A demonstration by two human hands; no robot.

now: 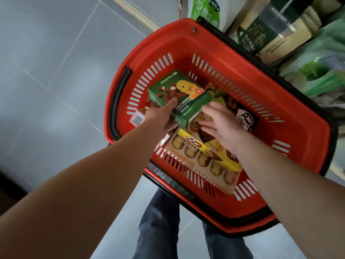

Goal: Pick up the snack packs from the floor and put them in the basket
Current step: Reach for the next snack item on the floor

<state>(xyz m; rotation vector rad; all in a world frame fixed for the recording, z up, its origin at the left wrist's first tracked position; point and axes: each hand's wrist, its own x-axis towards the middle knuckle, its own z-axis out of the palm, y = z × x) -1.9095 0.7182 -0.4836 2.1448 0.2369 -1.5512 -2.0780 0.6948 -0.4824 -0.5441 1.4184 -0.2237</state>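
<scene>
A red plastic basket [291, 131] with black handles stands on the grey tiled floor in front of me. My left hand [158, 116] grips a green snack box [183, 94] with a yellow cartoon figure, holding it over the basket's inside. My right hand [222, 126] hovers with spread fingers just right of the box, touching nothing that I can see. Below both hands, inside the basket, lie a yellow snack box [211, 152], a tan cookie pack [197, 165] and a dark brown pack [244, 116].
Shelves with green and brown bagged goods [280, 28] rise at the upper right, close behind the basket. Grey floor tiles [56, 71] spread to the left. My legs in dark jeans [158, 225] stand below the basket. A barcode label [137, 119] shows inside the basket's left wall.
</scene>
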